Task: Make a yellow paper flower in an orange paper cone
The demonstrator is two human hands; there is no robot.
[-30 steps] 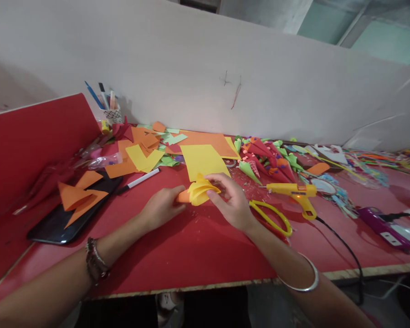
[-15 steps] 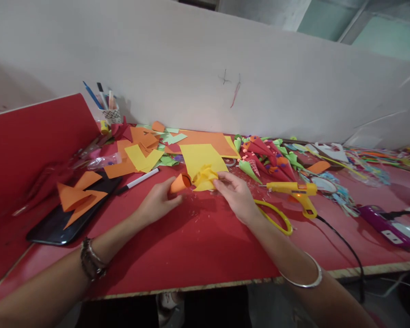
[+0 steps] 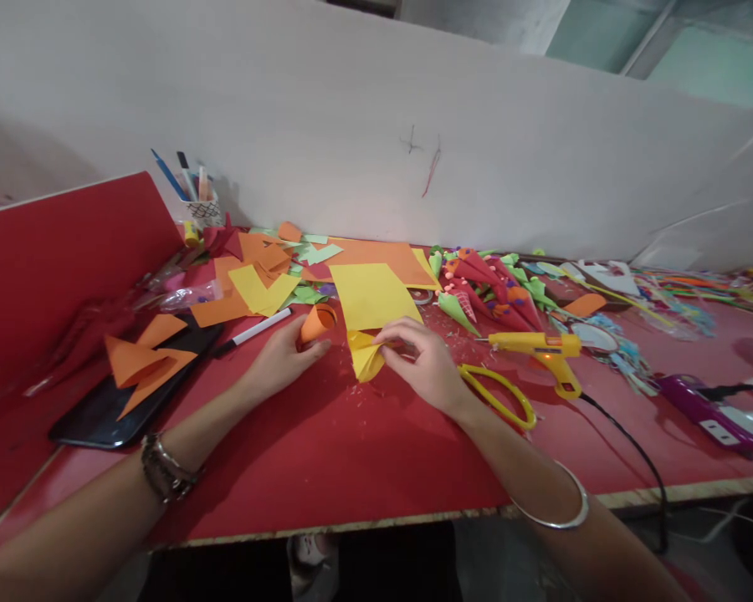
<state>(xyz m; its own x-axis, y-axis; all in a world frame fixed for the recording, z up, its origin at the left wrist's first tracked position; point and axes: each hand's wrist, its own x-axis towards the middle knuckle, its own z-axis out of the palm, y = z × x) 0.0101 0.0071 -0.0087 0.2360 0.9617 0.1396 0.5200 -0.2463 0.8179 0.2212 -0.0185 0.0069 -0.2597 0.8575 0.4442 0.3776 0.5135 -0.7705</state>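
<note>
Between the fingers and thumb of my left hand (image 3: 284,361) is a small orange paper cone (image 3: 319,323), its round open end facing right and up. My right hand (image 3: 423,365) pinches a folded, crumpled piece of yellow paper (image 3: 365,355) just above the red tabletop (image 3: 351,468). The cone and the folded piece are apart. Behind them lies a flat yellow paper sheet (image 3: 376,294), partly covered at its near edge by the folded piece.
Right of my right hand are a yellow glue gun (image 3: 536,347), a yellow ring (image 3: 502,397) and a purple power strip (image 3: 715,414). A pile of red and green paper cones (image 3: 493,288) lies behind. Left are a phone (image 3: 119,410), a marker (image 3: 254,332) and orange scraps (image 3: 141,364).
The yellow folded piece has come lower and nearer, turning so its point hangs down. My left hand has drawn the orange cone slightly left, widening the gap between them.
</note>
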